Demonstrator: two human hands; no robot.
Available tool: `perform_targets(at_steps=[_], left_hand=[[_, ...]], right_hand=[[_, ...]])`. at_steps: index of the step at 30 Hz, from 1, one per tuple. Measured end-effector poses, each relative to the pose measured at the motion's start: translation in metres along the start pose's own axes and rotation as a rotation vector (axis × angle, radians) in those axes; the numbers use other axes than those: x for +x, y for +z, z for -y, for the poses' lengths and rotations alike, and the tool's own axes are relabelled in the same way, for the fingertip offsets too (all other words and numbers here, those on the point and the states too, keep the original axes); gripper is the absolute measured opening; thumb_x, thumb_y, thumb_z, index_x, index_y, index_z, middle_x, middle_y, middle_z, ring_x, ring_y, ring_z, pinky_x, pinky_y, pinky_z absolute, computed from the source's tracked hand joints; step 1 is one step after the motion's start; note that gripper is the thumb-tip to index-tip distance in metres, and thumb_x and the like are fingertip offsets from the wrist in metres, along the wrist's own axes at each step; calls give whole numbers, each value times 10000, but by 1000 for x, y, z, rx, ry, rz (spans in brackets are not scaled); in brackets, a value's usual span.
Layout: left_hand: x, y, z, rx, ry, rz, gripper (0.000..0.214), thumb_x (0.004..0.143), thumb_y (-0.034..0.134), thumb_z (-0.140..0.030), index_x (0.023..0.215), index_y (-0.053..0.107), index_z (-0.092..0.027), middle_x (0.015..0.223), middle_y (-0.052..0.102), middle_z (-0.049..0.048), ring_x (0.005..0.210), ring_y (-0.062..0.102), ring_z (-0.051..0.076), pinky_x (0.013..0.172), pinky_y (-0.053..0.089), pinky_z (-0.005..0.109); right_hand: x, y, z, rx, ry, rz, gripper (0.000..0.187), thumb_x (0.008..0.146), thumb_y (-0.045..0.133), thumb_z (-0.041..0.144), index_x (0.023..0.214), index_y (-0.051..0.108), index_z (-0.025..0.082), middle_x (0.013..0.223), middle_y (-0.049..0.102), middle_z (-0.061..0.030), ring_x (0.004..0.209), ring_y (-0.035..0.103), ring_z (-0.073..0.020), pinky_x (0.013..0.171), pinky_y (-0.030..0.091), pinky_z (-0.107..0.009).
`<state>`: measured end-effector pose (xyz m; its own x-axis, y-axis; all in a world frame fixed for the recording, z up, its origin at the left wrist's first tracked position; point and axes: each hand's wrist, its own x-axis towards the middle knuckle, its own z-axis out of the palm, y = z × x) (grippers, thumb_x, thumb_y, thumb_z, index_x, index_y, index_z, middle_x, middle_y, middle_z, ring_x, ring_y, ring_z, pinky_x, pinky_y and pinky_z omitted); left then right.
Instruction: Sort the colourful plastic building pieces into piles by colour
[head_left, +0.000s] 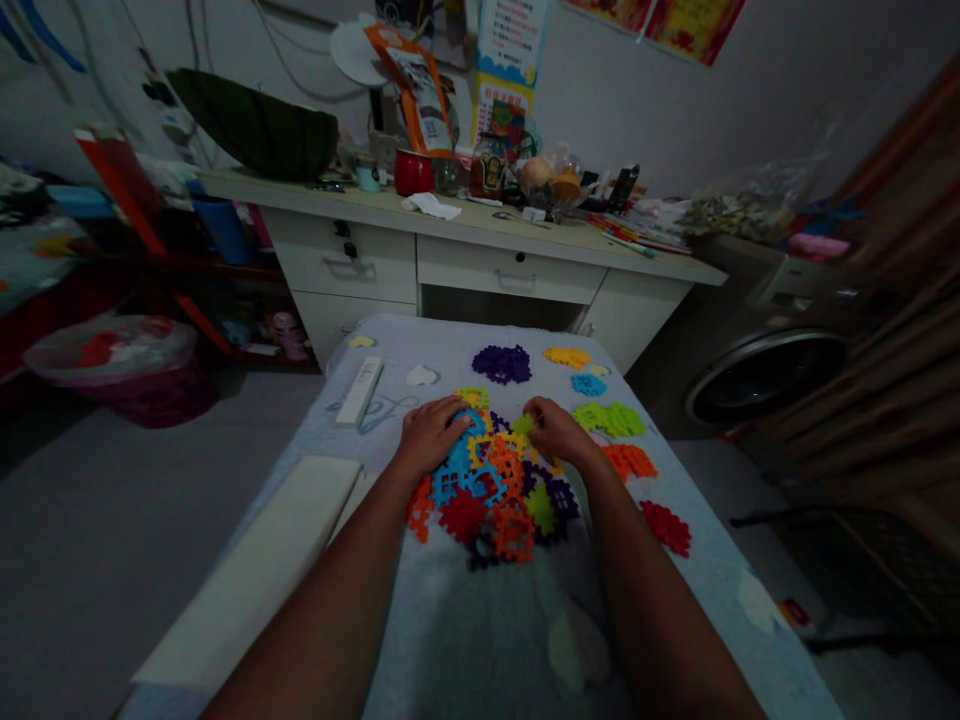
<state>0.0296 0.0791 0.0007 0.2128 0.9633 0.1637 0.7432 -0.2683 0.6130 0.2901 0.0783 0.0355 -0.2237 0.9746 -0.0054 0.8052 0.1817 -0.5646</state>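
Observation:
A mixed pile of flat plastic interlocking building pieces [504, 470] lies on the cloth-covered table between my hands, in blue, orange, red, yellow, green and purple. My left hand [433, 435] rests on the pile's left side, its fingers stretched over a blue piece [471, 422]. On the opposite side my right hand [556, 432] has its fingers closed on a green building piece [525, 425]. Sorted by colour beyond and to the right are purple pieces [501, 364], yellow pieces [567, 357], blue pieces [589, 384], green pieces [609, 420], orange pieces [630, 461] and red pieces [666, 527].
A white narrow box [360, 392] and a long pale board [262, 560] lie on the table's left. Behind it stands a cluttered white desk [480, 270] with drawers. A washing machine [750, 340] is at right, and a pink bin [124, 370] at left.

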Motion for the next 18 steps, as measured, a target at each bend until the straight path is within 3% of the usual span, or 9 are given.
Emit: perform_targets(at_steps=[5, 10, 15, 18], left_hand=[[2, 3, 3, -3, 6, -12, 391, 937, 438, -453, 1253, 630, -325, 1407, 593, 6, 1337, 489, 224, 1131, 307, 446], [2, 2, 4, 0, 4, -22, 394, 932, 440, -467, 1241, 634, -319, 1391, 606, 12, 1322, 505, 246, 1132, 309, 468], [4, 2, 4, -3, 17, -40, 370, 916, 468, -444, 1216, 648, -324, 1367, 626, -2, 1297, 532, 228, 1124, 340, 428], [5, 3, 5, 9, 25, -45, 375, 913, 465, -440, 1209, 653, -304, 1361, 630, 10, 1288, 542, 226, 1113, 356, 422]], right_hand=[[-4, -8, -9, 182, -2, -84, 182, 694, 522, 117, 852, 583, 185, 751, 558, 27, 688, 505, -127, 654, 382, -247], [-18, -32, -23, 366, 47, -179, 165, 673, 587, 231, 832, 597, 186, 686, 541, 44, 642, 505, -123, 613, 388, -242], [-37, -64, -60, 455, 196, -500, 232, 650, 595, 277, 866, 571, 195, 648, 517, 61, 559, 511, -116, 536, 386, -233], [-45, -72, -87, 415, 331, -676, 215, 651, 579, 264, 855, 559, 198, 619, 513, 63, 534, 559, -131, 505, 396, -232]])
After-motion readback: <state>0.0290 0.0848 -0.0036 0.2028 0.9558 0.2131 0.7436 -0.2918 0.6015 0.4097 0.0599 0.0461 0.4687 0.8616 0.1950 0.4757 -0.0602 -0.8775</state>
